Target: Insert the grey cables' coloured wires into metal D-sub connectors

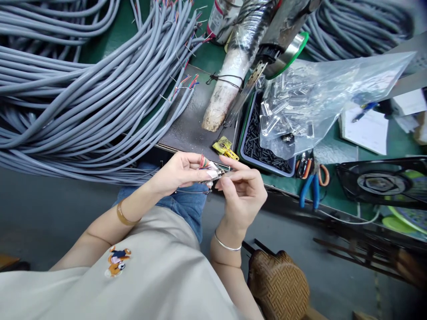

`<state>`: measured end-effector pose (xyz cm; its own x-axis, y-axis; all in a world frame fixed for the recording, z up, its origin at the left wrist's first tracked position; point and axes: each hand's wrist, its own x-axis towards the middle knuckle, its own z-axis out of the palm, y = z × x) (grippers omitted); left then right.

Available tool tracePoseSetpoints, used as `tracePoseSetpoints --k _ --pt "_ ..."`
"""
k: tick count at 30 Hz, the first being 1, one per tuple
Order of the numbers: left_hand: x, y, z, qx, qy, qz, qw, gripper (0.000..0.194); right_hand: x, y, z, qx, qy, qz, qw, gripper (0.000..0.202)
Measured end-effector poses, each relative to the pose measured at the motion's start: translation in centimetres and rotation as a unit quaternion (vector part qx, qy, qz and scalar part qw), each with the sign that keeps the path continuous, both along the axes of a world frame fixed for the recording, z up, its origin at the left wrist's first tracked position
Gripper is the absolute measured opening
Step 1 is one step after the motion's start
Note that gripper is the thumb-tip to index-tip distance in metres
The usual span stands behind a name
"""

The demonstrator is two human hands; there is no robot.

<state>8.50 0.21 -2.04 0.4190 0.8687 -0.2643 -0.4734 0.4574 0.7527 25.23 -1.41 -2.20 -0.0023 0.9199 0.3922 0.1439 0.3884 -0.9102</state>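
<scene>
Just off the bench's front edge, my left hand [182, 171] is closed on a small metal connector [216, 176], with thin coloured wires [203, 162] showing between its fingers. My right hand [243, 189] meets the connector's right end with thumb and fingertips pinched together. What lies inside that pinch is too small to make out. A yellow piece [225, 147] lies on the dark board [190, 122] beyond my hands. Many grey cables [100, 102] with stripped, coloured ends spread over the left side.
A black tray [246, 151] of small dark parts and a clear bag [320, 98] of metal pieces stand right of my hands. Blue-handled pliers [311, 189] hang at the bench edge. A wrapped tube [227, 84] juts towards me. A fan [383, 182] lies right, a stool [282, 284] below.
</scene>
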Motion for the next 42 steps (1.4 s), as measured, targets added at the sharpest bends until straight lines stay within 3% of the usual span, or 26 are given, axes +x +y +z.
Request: tracePoseSetpoints --k 3,7,12,16,21,28,35,38,42 --pt "-0.1 0.0 -0.3 -0.004 -0.005 -0.021 1.0 0.04 0.4 0.1 0.2 -0.007 0.014 0.065 0.998 0.016" --pt "0.1 0.0 -0.5 0.002 -0.002 0.006 1.0 0.037 0.3 0.0 0.2 0.001 0.031 0.061 0.998 0.018" --pt "0.4 0.4 -0.2 -0.001 -0.026 0.124 0.992 0.03 0.5 0.6 0.6 0.061 0.082 -0.108 0.989 0.017" --pt "0.7 0.6 -0.2 -0.011 -0.033 0.123 0.992 0.023 0.6 1.2 0.4 0.09 0.051 -0.174 0.979 0.016" --pt "1.7 0.5 -0.6 0.013 -0.008 0.111 0.994 0.033 -0.4 1.0 -0.6 0.122 0.016 -0.166 0.978 0.008" --pt "2.0 0.4 -1.0 0.032 -0.007 0.115 0.993 0.03 -0.6 0.7 -1.4 0.097 -0.034 -0.115 0.988 0.004" --pt "2.1 0.4 -1.0 0.034 0.001 0.147 0.989 0.03 -0.3 0.6 -2.1 0.187 -0.115 -0.115 0.969 0.015" --pt "2.1 0.4 -0.8 0.031 0.011 0.162 0.986 0.032 -0.3 0.8 -2.1 0.185 -0.095 -0.128 0.97 0.015" --pt "2.3 0.3 -0.7 0.047 0.043 0.161 0.985 0.033 -0.4 1.0 -1.5 0.12 -0.023 -0.152 0.981 0.006"
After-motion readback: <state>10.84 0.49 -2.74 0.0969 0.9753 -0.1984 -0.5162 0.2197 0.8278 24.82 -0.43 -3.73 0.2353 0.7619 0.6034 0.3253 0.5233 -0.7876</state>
